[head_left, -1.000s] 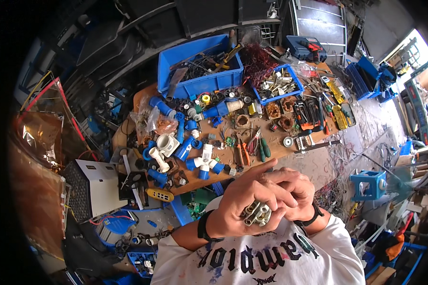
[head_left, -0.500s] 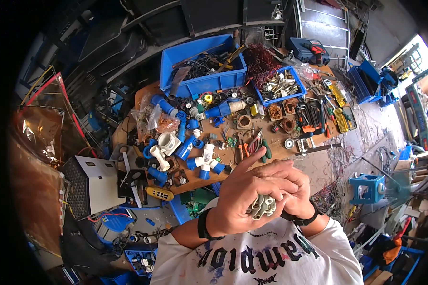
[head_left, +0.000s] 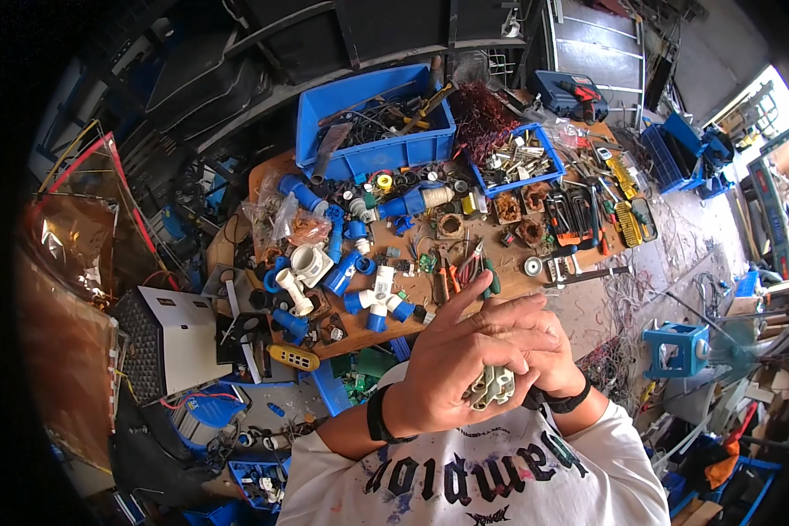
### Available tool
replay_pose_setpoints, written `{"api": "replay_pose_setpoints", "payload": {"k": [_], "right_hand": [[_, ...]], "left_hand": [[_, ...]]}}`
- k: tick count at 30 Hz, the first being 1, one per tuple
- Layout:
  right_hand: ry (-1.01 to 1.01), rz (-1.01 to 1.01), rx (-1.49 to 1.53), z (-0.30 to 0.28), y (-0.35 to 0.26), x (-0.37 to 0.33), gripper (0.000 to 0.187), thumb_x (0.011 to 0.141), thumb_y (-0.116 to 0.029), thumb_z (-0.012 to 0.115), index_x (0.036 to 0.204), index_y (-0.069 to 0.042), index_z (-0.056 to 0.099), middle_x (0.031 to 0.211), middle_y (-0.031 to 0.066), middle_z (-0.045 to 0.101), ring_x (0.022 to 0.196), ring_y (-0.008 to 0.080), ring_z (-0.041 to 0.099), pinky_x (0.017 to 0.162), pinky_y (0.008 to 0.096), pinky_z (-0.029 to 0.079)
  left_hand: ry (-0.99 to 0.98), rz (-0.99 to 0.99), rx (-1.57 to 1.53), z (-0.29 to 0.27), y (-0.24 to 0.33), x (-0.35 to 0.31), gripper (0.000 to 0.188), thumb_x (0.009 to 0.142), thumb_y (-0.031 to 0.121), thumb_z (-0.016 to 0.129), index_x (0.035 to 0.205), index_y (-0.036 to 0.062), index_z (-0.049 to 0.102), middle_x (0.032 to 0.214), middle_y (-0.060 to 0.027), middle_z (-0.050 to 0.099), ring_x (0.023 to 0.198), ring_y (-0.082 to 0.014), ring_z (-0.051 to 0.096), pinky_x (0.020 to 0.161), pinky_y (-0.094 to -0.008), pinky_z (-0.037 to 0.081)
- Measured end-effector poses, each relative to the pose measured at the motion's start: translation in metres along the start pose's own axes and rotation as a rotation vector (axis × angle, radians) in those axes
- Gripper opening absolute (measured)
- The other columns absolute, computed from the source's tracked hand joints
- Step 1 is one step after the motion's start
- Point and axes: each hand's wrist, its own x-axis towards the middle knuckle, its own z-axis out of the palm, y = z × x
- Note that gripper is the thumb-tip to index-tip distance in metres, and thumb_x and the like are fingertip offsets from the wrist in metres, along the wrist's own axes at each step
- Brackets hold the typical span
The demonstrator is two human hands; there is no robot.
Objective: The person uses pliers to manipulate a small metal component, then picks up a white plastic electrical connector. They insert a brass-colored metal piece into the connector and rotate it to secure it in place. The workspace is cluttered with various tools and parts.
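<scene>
Close to my chest, my left hand [head_left: 454,366] curls around a pale, cream-green connector insert [head_left: 491,387] with several short round tubes. Its tube ends show below my fingers, and the rest of it is hidden in the hands. My right hand [head_left: 552,358] presses in from the other side, with its fingers overlapping the left ones over the insert. Both hands are closed, while the left index finger points up and away. Beyond them on the wooden table [head_left: 500,282] lie pliers [head_left: 472,263] and a white three-way fitting with blue ends [head_left: 382,296].
A large blue crate [head_left: 377,156] of cables and tools stands at the table's back, beside a smaller blue tray [head_left: 519,180] of metal parts. Blue and white industrial connectors crowd the left side. Hand tools lie at the right. A blue stool [head_left: 675,351] stands off to the right.
The insert has turned slightly within my hands, so its tubes now face another way. Both hands have shifted a little to the right, still together.
</scene>
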Motion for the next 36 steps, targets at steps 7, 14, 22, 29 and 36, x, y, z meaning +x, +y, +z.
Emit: {"api": "replay_pose_setpoints", "payload": {"k": [7, 14, 22, 29, 36], "right_hand": [[0.049, 0.165, 0.331, 0.002, 0.000, 0.003, 0.029, 0.092, -0.010, 0.058, 0.119, 0.002, 0.060, 0.116, 0.0104, 0.063, 0.107, 0.0186, 0.061, 0.094, 0.0319, 0.047], [-0.014, 0.210, 0.480, -0.002, 0.001, 0.010, 0.028, 0.091, -0.008, 0.060, 0.117, 0.003, 0.057, 0.109, 0.0080, 0.062, 0.103, 0.0180, 0.061, 0.092, 0.0307, 0.047], [-0.164, 0.015, 0.297, -0.008, 0.014, 0.014, 0.032, 0.090, -0.007, 0.064, 0.118, 0.004, 0.055, 0.114, 0.0103, 0.060, 0.105, 0.0188, 0.060, 0.091, 0.0304, 0.048], [-0.060, 0.289, 0.581, -0.006, 0.017, 0.013, 0.037, 0.090, -0.010, 0.065, 0.122, 0.004, 0.053, 0.115, 0.0098, 0.060, 0.105, 0.0178, 0.060, 0.090, 0.0302, 0.049], [-0.111, 0.219, 0.471, -0.017, 0.058, 0.010, 0.038, 0.089, -0.015, 0.068, 0.122, -0.002, 0.055, 0.117, 0.0069, 0.061, 0.107, 0.0164, 0.059, 0.091, 0.0321, 0.049]], "left_hand": [[-0.014, -0.029, -0.049, 0.000, 0.003, -0.001, 0.035, 0.074, 0.003, 0.077, 0.095, 0.0127, 0.050, 0.106, -0.0037, 0.070, 0.120, -0.0301, 0.058, 0.111, -0.0530, 0.027], [-0.060, -0.013, -0.049, 0.001, 0.001, -0.001, 0.039, 0.076, 0.004, 0.076, 0.100, 0.0118, 0.046, 0.104, -0.0124, 0.071, 0.119, -0.0369, 0.058, 0.111, -0.0556, 0.024], [-0.066, -0.012, -0.082, 0.002, -0.002, -0.003, 0.038, 0.078, 0.005, 0.075, 0.099, 0.0115, 0.045, 0.106, -0.0131, 0.071, 0.121, -0.0390, 0.056, 0.112, -0.0553, 0.023], [-0.040, -0.037, -0.055, 0.002, -0.002, -0.004, 0.039, 0.077, 0.006, 0.075, 0.100, 0.0124, 0.044, 0.108, -0.0111, 0.069, 0.120, -0.0370, 0.056, 0.111, -0.0545, 0.025], [-0.041, -0.045, -0.039, 0.000, -0.002, -0.003, 0.040, 0.075, 0.006, 0.077, 0.100, 0.0141, 0.046, 0.111, -0.0047, 0.068, 0.119, -0.0326, 0.058, 0.108, -0.0553, 0.031]]}}
